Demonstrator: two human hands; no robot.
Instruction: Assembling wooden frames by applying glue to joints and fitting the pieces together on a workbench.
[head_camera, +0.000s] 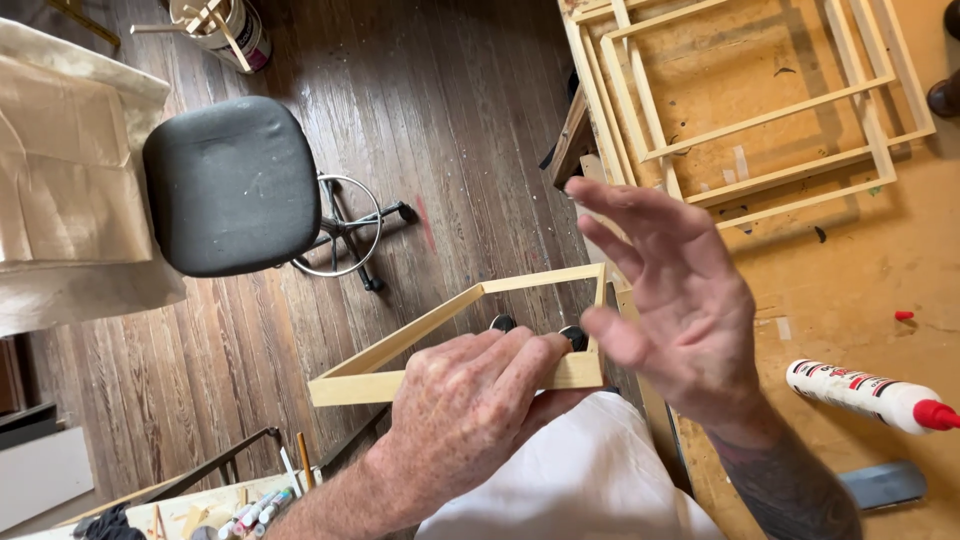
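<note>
The left hand (470, 400) grips the near rail of a small wooden frame (455, 335), held above the lap beside the workbench edge. The right hand (680, 300) hovers just right of the frame, fingers spread, holding nothing. On the plywood workbench (850, 260) lie a glue bottle (870, 395) and stacked larger frames (750, 100). A black stool (232, 185) stands on the dark plank floor (450, 120).

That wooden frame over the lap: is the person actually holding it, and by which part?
Yes. The left hand grips the small wooden frame by its near rail, close to the right corner. The right hand is open beside it, holding nothing.
</note>
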